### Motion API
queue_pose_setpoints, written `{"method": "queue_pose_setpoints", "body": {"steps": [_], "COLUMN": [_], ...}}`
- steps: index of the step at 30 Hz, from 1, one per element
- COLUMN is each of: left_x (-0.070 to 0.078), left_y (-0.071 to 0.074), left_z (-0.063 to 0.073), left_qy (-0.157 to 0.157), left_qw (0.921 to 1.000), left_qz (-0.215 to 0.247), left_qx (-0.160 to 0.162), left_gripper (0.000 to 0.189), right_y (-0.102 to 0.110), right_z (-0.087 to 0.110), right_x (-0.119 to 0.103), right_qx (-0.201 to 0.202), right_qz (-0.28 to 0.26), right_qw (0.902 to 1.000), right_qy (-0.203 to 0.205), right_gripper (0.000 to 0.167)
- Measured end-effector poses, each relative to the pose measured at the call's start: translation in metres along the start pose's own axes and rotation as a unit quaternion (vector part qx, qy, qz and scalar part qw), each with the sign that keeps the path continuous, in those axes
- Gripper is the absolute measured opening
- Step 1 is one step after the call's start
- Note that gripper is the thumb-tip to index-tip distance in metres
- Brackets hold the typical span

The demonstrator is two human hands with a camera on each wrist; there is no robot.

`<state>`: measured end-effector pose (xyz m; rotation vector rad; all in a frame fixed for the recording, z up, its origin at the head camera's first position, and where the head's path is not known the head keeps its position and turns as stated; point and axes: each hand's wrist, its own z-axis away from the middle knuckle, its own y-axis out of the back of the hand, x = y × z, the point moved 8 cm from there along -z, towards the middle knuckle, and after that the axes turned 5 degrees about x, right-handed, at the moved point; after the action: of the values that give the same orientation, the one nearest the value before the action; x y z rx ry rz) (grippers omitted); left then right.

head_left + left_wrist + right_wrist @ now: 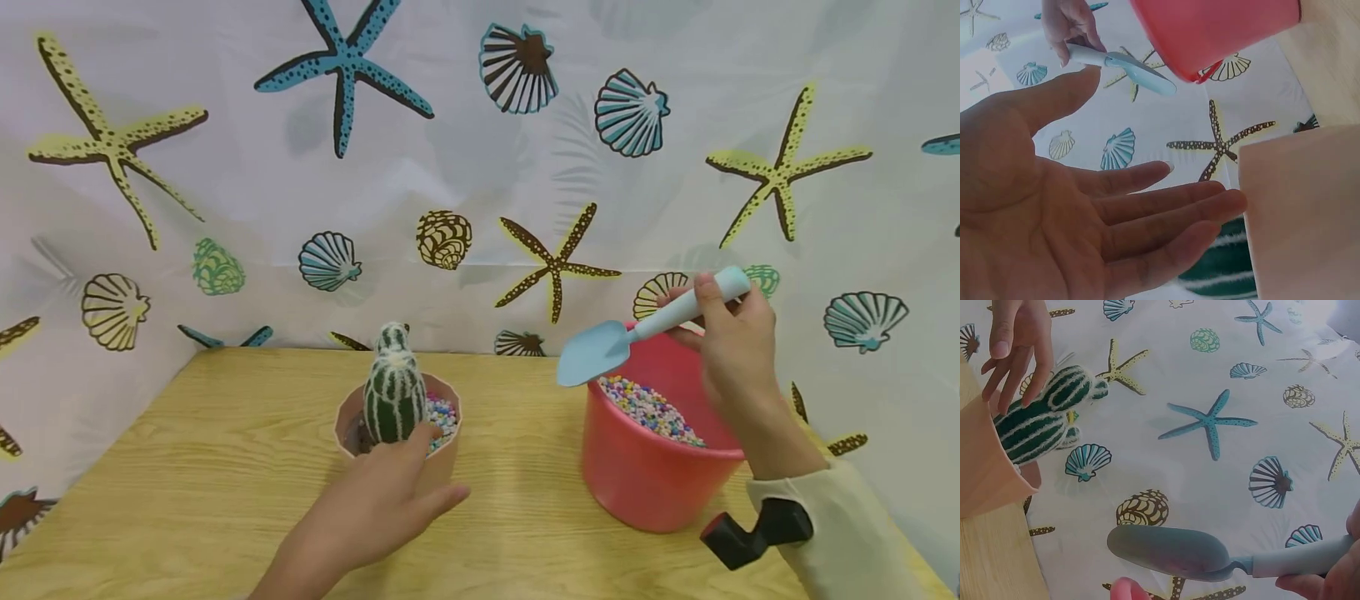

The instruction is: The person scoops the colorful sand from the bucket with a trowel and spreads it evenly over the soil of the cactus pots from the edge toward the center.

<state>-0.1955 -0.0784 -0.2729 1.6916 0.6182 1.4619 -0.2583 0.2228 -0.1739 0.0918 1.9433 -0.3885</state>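
My right hand grips the handle of a light blue trowel above the left rim of a red bucket. In the right wrist view the trowel's scoop appears from its rounded back. My left hand is at the near rim of a pale pink pot. In the left wrist view its fingers are nearly straight, with the tips at the pot's edge. A fuzzy green-and-white artificial cactus stands in the pot, its base partly hidden, beside colourful beads.
More multicoloured beads fill part of the bucket. Pot and bucket stand apart on a wooden table. Behind them hangs a white cloth printed with starfish and shells. A black device sits at my right wrist.
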Motion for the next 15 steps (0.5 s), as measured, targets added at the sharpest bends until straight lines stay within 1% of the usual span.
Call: {"method": "queue_pose_setpoints", "body": {"steps": [3,7,11,15], "left_x": [0.012,0.025,0.035,0.046], "left_y": [-0.002,-0.005,-0.009,-0.013], "left_z": [-0.003,-0.006,-0.012,-0.021], "left_qy": [-0.02,-0.032,-0.044,-0.066], "left_qw": [0.9993,0.9984,0.9981,0.9966], "left_qz": [-0.027,-0.04,-0.033,-0.025], "left_qx": [0.014,0.021,0.029,0.042], "left_gripper": [0.069,0.069,0.067,0.066], "right_y": [0.008,0.022,0.036,0.049], "right_z": [-0.002,-0.007,-0.011,-0.014], "right_x": [-0.003,-0.005,-0.003,-0.001], "right_qx": [0.005,0.026,0.043,0.055], "right_qz": [0.009,0.003,-0.008,-0.009], "right_qw": [0.9999,0.9997,0.999,0.9983], "right_qy": [0.007,0.001,-0.013,-0.015], "right_gripper": [0.024,0.029,0.034,0.033]}}
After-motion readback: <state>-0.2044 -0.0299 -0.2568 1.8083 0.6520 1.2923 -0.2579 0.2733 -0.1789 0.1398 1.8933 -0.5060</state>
